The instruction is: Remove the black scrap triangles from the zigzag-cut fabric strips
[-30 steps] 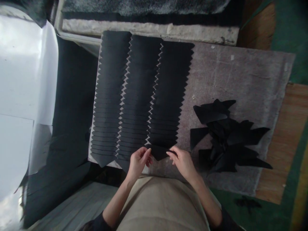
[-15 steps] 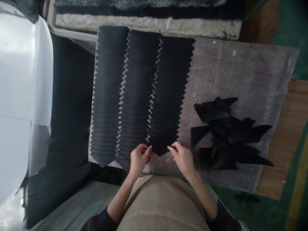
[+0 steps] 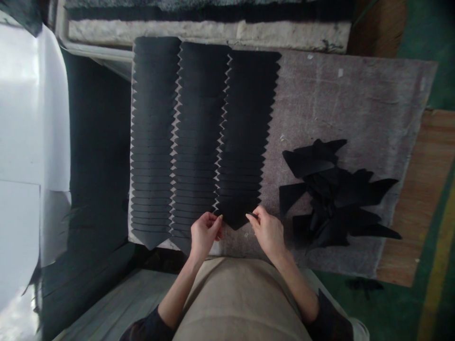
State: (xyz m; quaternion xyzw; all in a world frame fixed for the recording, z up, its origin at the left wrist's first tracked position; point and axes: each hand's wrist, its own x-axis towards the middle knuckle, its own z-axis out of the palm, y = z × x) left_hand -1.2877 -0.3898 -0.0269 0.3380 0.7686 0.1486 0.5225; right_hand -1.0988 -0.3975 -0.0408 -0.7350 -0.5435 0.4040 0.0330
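Three overlapping columns of black cut pieces with pointed ends lie on a fabric-covered board. At the near end of the right column is a black pointed piece [image 3: 236, 210], apparently thin fabric or sheet. My left hand [image 3: 206, 232] pinches its left corner between thumb and fingers. Its right corner is pinched by my right hand [image 3: 267, 230]. The piece's tip points toward me, between the two hands. Left of it lie the middle column [image 3: 199, 142] and the left column [image 3: 152, 142]. A loose heap of black pieces [image 3: 334, 199] sits to the right of my right hand.
The greyish board [image 3: 355, 104] extends right, over a wooden board [image 3: 408, 227]. Beyond the columns is a padded pale edge [image 3: 213, 34]. A white sheet [image 3: 21, 118] hangs at far left. Green floor [image 3: 423, 28] shows at right.
The view has shifted slightly, so the board and columns appear a little further left. Both hands keep their pinch on the same piece at the near end.
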